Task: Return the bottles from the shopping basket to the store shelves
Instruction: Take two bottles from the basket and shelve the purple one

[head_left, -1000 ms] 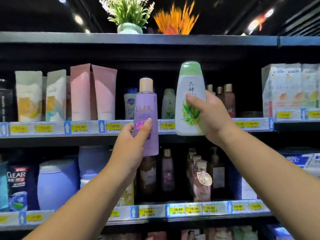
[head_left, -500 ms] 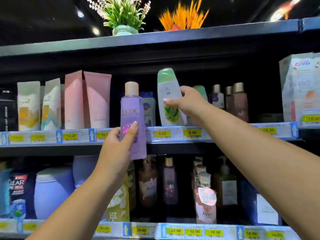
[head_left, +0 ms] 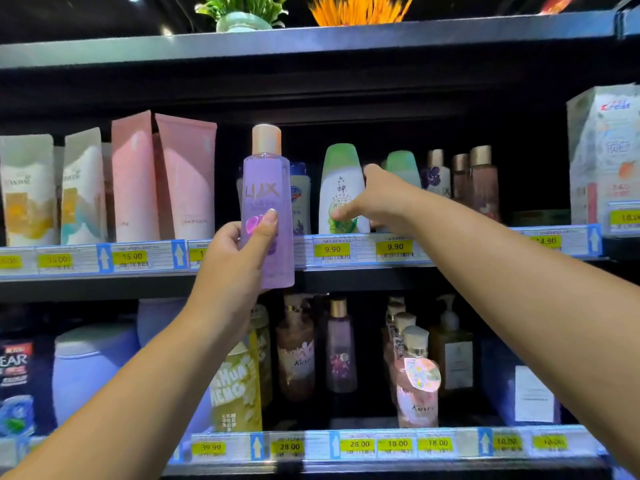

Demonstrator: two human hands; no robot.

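Note:
My left hand [head_left: 233, 261] grips a purple LUX bottle [head_left: 266, 188] with a peach cap and holds it upright in front of the middle shelf [head_left: 381, 278]. A white bottle with a green cap [head_left: 341, 181] stands upright on that shelf, above a 9.90 price tag. My right hand [head_left: 379, 199] reaches in from the right and is closed on this white bottle, thumb on its front label and fingers behind it. The shopping basket is out of view.
A second green-capped bottle [head_left: 403, 166] and brown-capped bottles [head_left: 481, 181] stand right of my right hand. Pink tubes [head_left: 162, 178] stand to the left, a white box [head_left: 604, 154] at far right. The lower shelf [head_left: 381, 459] holds several bottles.
My right hand has carried the white bottle from in front of the shelf onto it, where it now stands upright. My left hand has kept the purple bottle in about the same place.

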